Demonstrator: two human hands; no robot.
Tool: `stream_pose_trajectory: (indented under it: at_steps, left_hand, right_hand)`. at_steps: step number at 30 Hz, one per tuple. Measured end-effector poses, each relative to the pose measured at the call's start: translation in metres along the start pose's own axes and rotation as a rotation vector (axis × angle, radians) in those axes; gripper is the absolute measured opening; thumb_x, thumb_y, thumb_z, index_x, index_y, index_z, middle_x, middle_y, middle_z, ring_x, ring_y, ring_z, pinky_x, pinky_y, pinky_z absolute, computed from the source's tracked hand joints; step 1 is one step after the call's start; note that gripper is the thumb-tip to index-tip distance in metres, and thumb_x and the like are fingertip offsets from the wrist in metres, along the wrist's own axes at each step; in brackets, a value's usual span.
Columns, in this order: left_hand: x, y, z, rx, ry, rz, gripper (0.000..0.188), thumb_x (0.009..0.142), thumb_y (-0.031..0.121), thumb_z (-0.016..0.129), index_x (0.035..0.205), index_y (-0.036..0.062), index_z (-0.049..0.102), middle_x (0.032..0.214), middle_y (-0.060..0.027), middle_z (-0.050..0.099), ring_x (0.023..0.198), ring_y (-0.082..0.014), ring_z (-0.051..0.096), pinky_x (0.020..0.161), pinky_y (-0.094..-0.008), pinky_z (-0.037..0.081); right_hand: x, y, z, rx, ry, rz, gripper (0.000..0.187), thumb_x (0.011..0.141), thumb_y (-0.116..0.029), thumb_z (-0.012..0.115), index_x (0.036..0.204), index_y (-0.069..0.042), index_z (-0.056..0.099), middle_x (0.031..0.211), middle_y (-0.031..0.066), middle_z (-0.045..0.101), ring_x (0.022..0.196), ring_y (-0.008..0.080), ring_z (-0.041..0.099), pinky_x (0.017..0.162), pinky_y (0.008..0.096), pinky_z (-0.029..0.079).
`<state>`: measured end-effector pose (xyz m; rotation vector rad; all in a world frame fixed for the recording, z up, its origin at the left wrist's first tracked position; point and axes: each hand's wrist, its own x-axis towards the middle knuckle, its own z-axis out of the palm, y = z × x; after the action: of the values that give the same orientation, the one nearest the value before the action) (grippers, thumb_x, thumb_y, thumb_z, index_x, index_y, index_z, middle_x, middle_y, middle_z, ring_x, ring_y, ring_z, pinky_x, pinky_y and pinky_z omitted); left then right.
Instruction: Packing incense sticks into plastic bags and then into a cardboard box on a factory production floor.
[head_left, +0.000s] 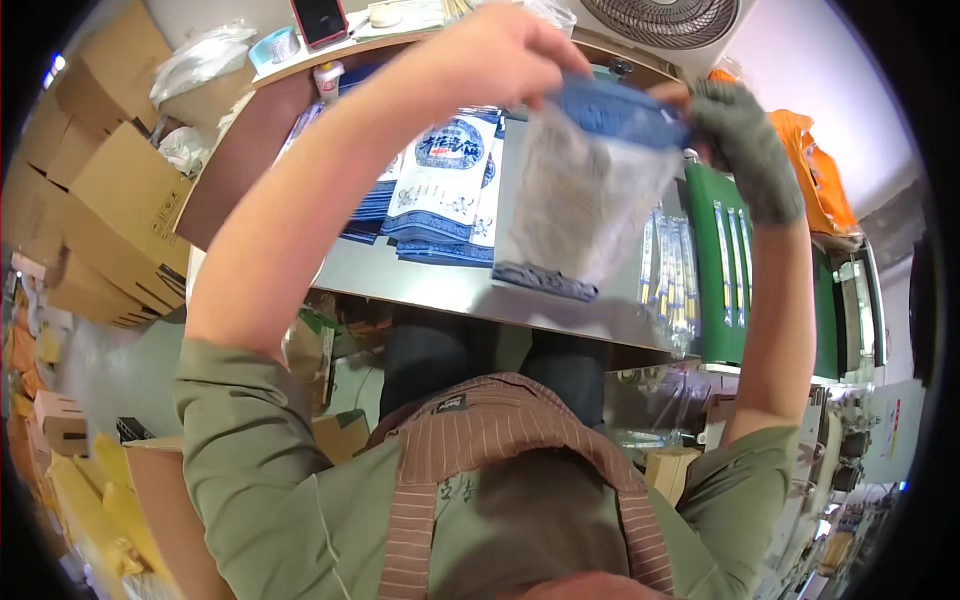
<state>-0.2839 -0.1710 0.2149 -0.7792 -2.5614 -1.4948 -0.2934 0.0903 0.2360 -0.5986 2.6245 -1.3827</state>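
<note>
A plastic pouch [600, 190], see-through and greyish with blue bands at top and bottom, hangs over the metal worktable. My bare left hand [500, 55] is closed on its upper left corner. On my right hand [745, 145] is a grey knit glove; its fingers pinch the upper right corner. I cannot make out whether anything is inside the pouch. Stacks of white-and-blue printed pouches [440, 185] lie left of it on the table. Right of it lies a bunch of thin wrapped sticks [672, 265].
A green belt [712, 290] at the right carries more thin sticks. An orange bag [815, 170] stands beyond it. At the back are a fan [660, 25], a phone [320, 22] and a roll of tape [283, 46]. Cardboard boxes [125, 195] fill the left side.
</note>
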Motion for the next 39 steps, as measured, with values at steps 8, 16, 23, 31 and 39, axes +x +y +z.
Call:
stream_pose_trajectory:
  at_steps: [8, 16, 23, 31, 39]
  left_hand:
    - [-0.055, -0.054, -0.046, 0.626, 0.551, 0.585, 0.017, 0.080, -0.002, 0.058, 0.095, 0.0029, 0.066, 0.090, -0.0152, 0.067, 0.080, -0.0313, 0.065, 0.071, -0.0354, 0.052]
    - [-0.143, -0.210, 0.034, 0.726, 0.220, 0.080, 0.023, 0.075, 0.005, 0.062, 0.098, 0.0034, 0.065, 0.116, -0.0100, 0.059, 0.105, -0.0301, 0.057, 0.086, -0.0403, 0.046]
    - [-0.084, -0.189, 0.001, 1.090, 0.406, 0.403, 0.016, 0.075, 0.008, 0.061, 0.090, 0.0042, 0.065, 0.111, -0.0037, 0.062, 0.104, -0.0236, 0.057, 0.088, -0.0360, 0.043]
    - [-0.084, -0.033, 0.014, 0.845, 0.062, 0.407, 0.012, 0.070, 0.007, 0.062, 0.080, 0.0041, 0.058, 0.087, -0.0068, 0.063, 0.076, -0.0249, 0.063, 0.064, -0.0354, 0.051]
    - [-0.224, 0.037, 0.059, 0.399, 0.343, -0.109, 0.063, 0.079, 0.040, 0.070, 0.120, -0.0037, 0.051, 0.114, -0.0228, 0.056, 0.107, -0.0330, 0.057, 0.084, -0.0389, 0.049]
  right_hand:
    - [0.040, -0.003, 0.094, -0.586, 0.512, -0.968, 0.026, 0.085, -0.007, 0.065, 0.112, -0.010, 0.067, 0.084, 0.0082, 0.066, 0.072, 0.0219, 0.062, 0.067, 0.0327, 0.051]
    - [0.049, 0.133, 0.254, -0.319, 0.026, -0.492, 0.034, 0.079, -0.005, 0.063, 0.113, -0.009, 0.064, 0.084, 0.0139, 0.056, 0.077, 0.0313, 0.059, 0.069, 0.0401, 0.050]
    - [0.035, 0.156, 0.228, 0.700, 0.022, -0.009, 0.047, 0.091, -0.026, 0.063, 0.132, -0.010, 0.049, 0.100, 0.0065, 0.061, 0.082, 0.0141, 0.063, 0.071, 0.0327, 0.057]
    - [0.012, 0.099, 0.223, 1.648, -0.449, 0.293, 0.077, 0.089, -0.063, 0.044, 0.136, -0.002, 0.042, 0.138, 0.0227, 0.046, 0.126, 0.0362, 0.046, 0.104, 0.0493, 0.038]
    - [-0.054, 0.038, 0.270, 1.967, -0.147, 0.010, 0.066, 0.081, -0.037, 0.066, 0.132, 0.001, 0.045, 0.121, 0.0183, 0.059, 0.107, 0.0304, 0.060, 0.095, 0.0438, 0.048]
